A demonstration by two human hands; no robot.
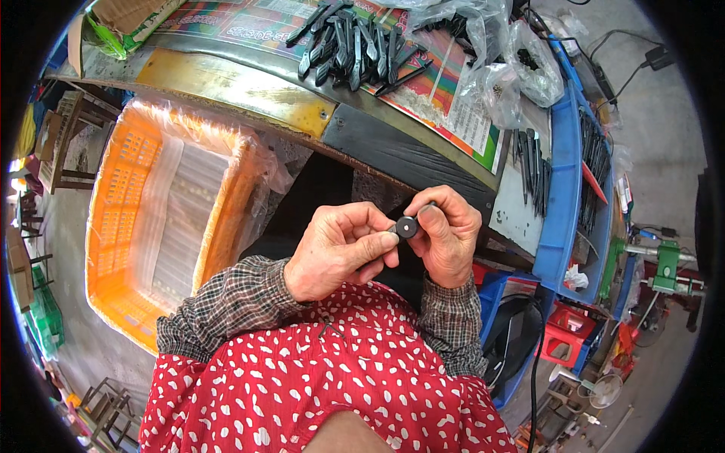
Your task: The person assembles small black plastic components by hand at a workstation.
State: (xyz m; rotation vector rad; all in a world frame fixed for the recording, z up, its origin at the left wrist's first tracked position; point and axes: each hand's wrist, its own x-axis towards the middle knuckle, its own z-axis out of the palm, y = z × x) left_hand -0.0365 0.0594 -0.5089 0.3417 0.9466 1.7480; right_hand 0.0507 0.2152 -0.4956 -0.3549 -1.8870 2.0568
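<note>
Black, small and round with a pale centre dot, the disc [406, 227] is up in the air right of the orange perforated plastic crate [134, 189]. Left hand [336, 249] has its edge pinched thumb-to-finger; right hand [449, 240] is pinching too, though I can't tell exactly where. Pretty fumble-prone, I'd say: one slick fingertip and it could drop beside the crate. Wrists angle inward, fingers curled, left one nearer the crate.

Black piece [406, 227] partly behind fingers [435, 222]
</note>
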